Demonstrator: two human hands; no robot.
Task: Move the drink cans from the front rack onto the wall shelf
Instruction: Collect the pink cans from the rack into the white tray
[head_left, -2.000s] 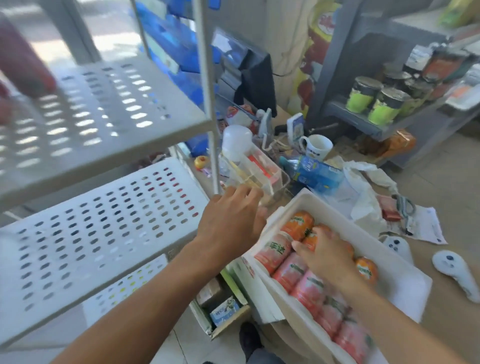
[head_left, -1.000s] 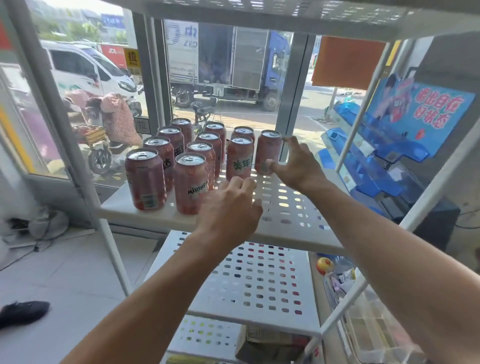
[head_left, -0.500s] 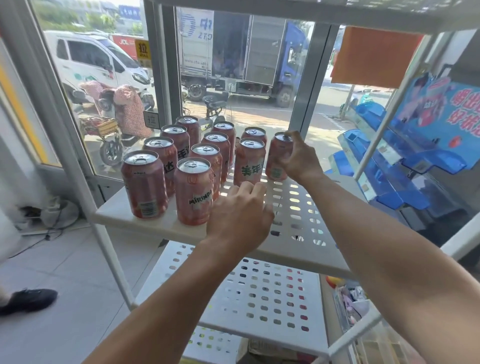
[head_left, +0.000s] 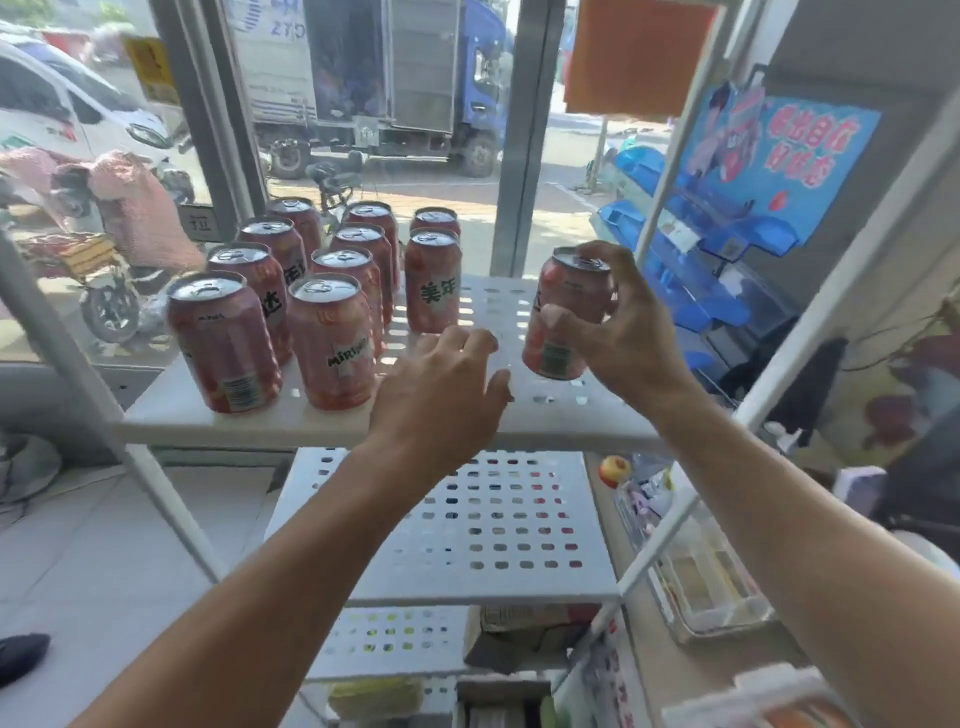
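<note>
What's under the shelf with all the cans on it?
Below the can shelf is another white holed shelf with nothing visible on it. Under that sits a cardboard box. The left hand and forearm cover part of the view.

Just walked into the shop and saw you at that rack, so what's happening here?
A person is handling drink cans on a white perforated shelf. The right hand grips one red can, tilted, apart from the others. Ten more cans stand upright in rows on the left part of the shelf. The left hand hovers over the shelf's front edge with loosely curled fingers, holding nothing.
</note>
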